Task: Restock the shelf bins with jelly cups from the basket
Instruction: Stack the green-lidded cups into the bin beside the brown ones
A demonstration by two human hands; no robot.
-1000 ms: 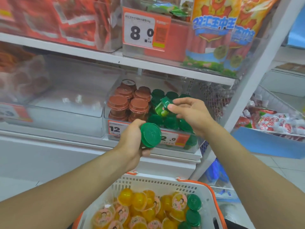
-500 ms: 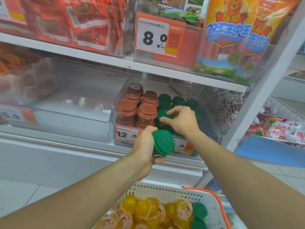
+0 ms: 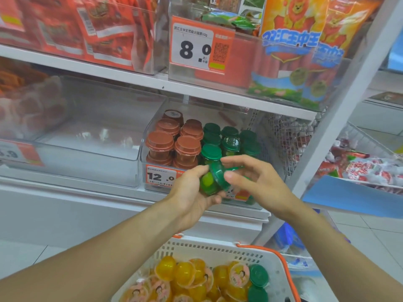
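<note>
A: At the bottom edge, what's left in the basket?

B: Yellow jelly cups and some green-lidded ones, below both arms.

A: And the hands?

B: The left hand grips a green jelly cup tipped on its side, lid toward the right hand, whose loosely spread fingers touch the lid.

A: Where does it go?

B: Likely the clear bin just behind, up and away; its green rows sit on the right hand's side, so the right is nearer

White shelf carries clear bin of brown- and green-lidded cups, empty bin beside
</note>
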